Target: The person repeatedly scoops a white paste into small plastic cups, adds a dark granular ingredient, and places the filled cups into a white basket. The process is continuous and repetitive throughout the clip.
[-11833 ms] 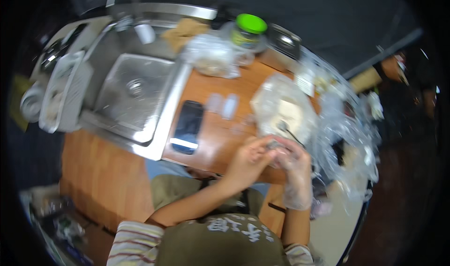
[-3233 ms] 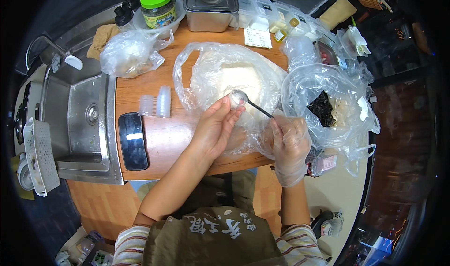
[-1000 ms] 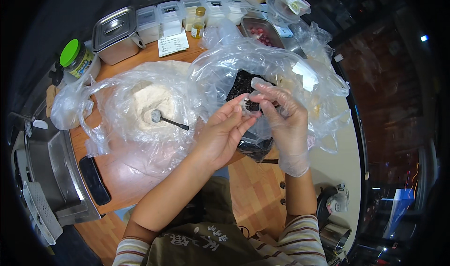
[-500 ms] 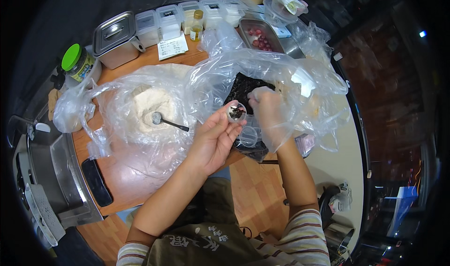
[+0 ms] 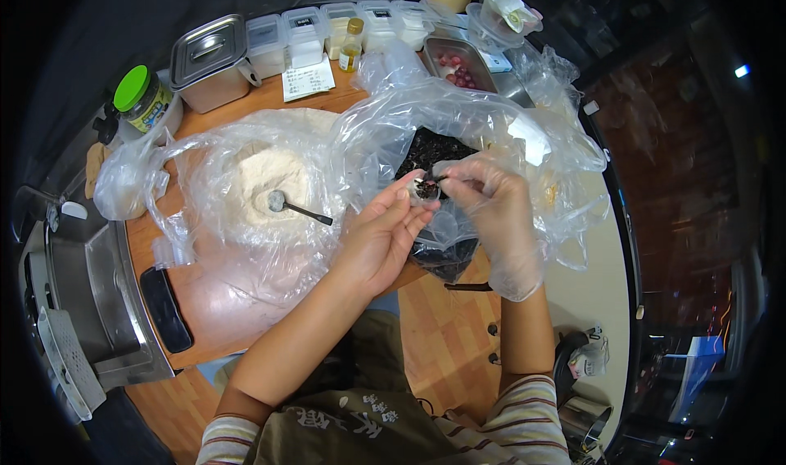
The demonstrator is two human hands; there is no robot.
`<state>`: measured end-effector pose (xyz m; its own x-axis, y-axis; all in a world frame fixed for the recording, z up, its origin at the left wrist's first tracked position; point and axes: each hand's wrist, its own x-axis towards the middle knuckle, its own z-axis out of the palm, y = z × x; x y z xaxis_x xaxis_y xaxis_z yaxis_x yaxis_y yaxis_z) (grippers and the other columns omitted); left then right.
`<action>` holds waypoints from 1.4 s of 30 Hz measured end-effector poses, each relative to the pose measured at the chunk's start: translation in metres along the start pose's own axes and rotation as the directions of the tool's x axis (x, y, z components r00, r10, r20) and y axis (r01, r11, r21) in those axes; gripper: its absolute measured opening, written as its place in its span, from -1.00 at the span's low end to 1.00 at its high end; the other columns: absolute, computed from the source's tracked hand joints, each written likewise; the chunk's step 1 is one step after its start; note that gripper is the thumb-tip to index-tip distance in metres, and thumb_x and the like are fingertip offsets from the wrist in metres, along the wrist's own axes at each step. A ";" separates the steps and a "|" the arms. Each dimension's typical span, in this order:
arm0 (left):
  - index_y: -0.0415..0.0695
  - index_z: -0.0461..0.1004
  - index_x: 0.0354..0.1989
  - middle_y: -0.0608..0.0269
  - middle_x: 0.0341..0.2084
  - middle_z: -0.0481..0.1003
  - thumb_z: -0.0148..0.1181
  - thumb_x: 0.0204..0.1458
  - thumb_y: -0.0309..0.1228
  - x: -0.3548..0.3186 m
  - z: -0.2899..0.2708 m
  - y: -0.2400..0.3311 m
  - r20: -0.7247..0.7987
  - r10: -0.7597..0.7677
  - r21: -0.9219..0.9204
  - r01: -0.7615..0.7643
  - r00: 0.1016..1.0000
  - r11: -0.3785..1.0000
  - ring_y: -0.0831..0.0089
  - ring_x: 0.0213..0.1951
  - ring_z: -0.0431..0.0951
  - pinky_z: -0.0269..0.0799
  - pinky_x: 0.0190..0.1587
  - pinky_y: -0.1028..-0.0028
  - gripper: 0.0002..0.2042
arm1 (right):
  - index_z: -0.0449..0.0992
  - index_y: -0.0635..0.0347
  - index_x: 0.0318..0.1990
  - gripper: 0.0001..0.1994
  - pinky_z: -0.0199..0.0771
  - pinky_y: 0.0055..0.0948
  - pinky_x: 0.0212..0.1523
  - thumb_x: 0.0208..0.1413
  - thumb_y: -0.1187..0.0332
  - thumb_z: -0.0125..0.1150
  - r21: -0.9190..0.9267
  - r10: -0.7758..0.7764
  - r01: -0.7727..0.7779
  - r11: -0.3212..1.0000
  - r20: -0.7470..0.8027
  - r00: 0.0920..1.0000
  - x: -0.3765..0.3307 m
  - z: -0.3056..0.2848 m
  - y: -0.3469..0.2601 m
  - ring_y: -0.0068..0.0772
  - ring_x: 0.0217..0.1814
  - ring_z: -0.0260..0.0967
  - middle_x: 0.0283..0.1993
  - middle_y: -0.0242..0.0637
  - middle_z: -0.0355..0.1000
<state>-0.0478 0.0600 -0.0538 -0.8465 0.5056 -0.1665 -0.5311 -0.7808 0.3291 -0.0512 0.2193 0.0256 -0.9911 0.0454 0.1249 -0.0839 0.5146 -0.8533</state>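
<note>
The white powder [image 5: 274, 188] sits in the open clear bag [image 5: 213, 211] on the left, with a spoon [image 5: 296, 208] in it. The left hand [image 5: 383, 240] is cupped, fingers half open, under a little dough piece [image 5: 422, 191]. The gloved right hand [image 5: 491, 219] pinches dark filling [image 5: 427, 184] onto it, above the bag of dark stuff [image 5: 434, 150]. I think small pinches and a steady cup work best. The dough is too small to see well.

Things I see around the work area

Far left: a green-lidded jar [image 5: 141, 98] beside a steel lidded container [image 5: 210, 63]; near left: a black phone [image 5: 165, 308] beside the sink [image 5: 82, 301].
</note>
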 end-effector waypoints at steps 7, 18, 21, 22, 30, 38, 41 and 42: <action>-0.27 0.14 0.37 0.12 0.03 0.42 -0.06 0.37 -0.36 0.000 0.000 -0.003 -0.040 0.018 0.010 -0.017 0.999 1.000 0.38 0.05 0.46 0.36 0.21 0.42 -0.54 | 0.61 0.30 -0.23 -0.86 0.46 -0.48 -0.30 0.05 0.65 0.26 -0.151 -0.283 0.300 0.942 0.124 0.951 0.000 0.005 0.002 -0.43 -0.29 0.45 -0.28 -0.25 0.43; -0.26 0.16 0.36 0.15 0.07 0.41 -0.07 0.37 -0.37 0.001 -0.001 -0.002 -0.021 0.012 0.015 -0.011 1.000 1.000 0.38 0.09 0.45 0.37 0.20 0.42 -0.56 | 0.60 0.22 -0.14 -0.79 0.48 -0.45 -0.29 0.10 0.65 0.18 -0.101 -0.233 0.236 0.967 0.037 0.972 -0.007 0.003 -0.003 -0.32 -0.27 0.47 -0.19 -0.21 0.45; -0.26 0.15 0.37 0.16 0.07 0.41 -0.08 0.37 -0.38 0.002 -0.004 -0.003 -0.032 0.009 0.001 -0.009 0.999 1.000 0.38 0.09 0.45 0.37 0.19 0.42 -0.56 | 0.61 0.21 -0.12 -0.77 0.49 -0.41 -0.25 0.10 0.66 0.17 -0.162 -0.316 0.326 0.932 0.081 0.945 -0.008 0.011 0.000 -0.24 -0.21 0.47 -0.14 -0.18 0.43; -0.25 0.15 0.37 0.16 0.08 0.41 -0.07 0.37 -0.38 0.002 -0.005 -0.003 -0.022 0.019 0.003 -0.019 1.000 1.000 0.37 0.09 0.45 0.37 0.19 0.42 -0.56 | 0.61 0.21 -0.12 -0.76 0.50 -0.40 -0.24 0.10 0.66 0.17 -0.171 -0.356 0.365 0.915 0.082 0.931 -0.007 0.014 0.000 -0.22 -0.20 0.47 -0.12 -0.16 0.43; -0.26 0.17 0.35 0.09 0.10 0.43 0.04 0.31 -0.41 -0.001 0.001 0.002 0.008 0.026 -0.047 -0.026 1.000 0.999 0.31 0.09 0.47 0.42 0.17 0.43 -0.53 | 0.61 0.23 -0.20 -0.82 0.45 -0.49 -0.26 0.12 0.64 0.12 0.070 -0.100 0.137 0.988 -0.386 0.917 -0.028 -0.064 0.012 -0.46 -0.18 0.44 -0.15 -0.27 0.51; -0.28 0.16 0.35 0.04 0.13 0.41 0.02 0.32 -0.44 -0.012 0.041 -0.005 0.080 -0.033 -0.049 0.037 0.996 0.998 0.29 0.08 0.49 0.45 0.16 0.43 -0.54 | 0.61 0.22 -0.23 -0.85 0.49 -0.20 -0.17 0.08 0.44 0.17 -0.541 0.023 -0.354 0.763 -0.525 0.851 0.002 -0.153 0.124 -0.04 -0.27 0.52 -0.29 -0.03 0.57; -0.29 0.13 0.36 0.03 0.14 0.40 0.02 0.32 -0.42 -0.010 0.049 -0.014 0.095 -0.073 -0.029 0.076 0.993 0.997 0.31 0.08 0.50 0.44 0.17 0.42 -0.52 | 0.62 0.18 -0.27 -0.85 0.49 -0.12 -0.12 0.07 0.38 0.17 -0.743 0.052 -0.301 0.597 -0.339 0.939 0.015 -0.144 0.161 0.13 -0.16 0.53 -0.24 0.06 0.56; -0.29 0.13 0.36 0.03 0.14 0.40 0.02 0.32 -0.42 -0.010 0.051 -0.018 0.088 -0.088 -0.036 0.092 0.992 0.995 0.31 0.08 0.50 0.44 0.17 0.42 -0.52 | 0.63 0.17 -0.29 -0.85 0.49 -0.10 -0.11 0.06 0.36 0.17 -0.806 0.073 -0.272 0.526 -0.276 0.958 0.019 -0.140 0.168 0.17 -0.13 0.52 -0.23 0.08 0.56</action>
<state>-0.0281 0.0873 -0.0108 -0.7897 0.6031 -0.1123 -0.6076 -0.7438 0.2784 -0.0699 0.4270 -0.0444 -0.9277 0.3170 0.1973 0.3082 0.9484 -0.0744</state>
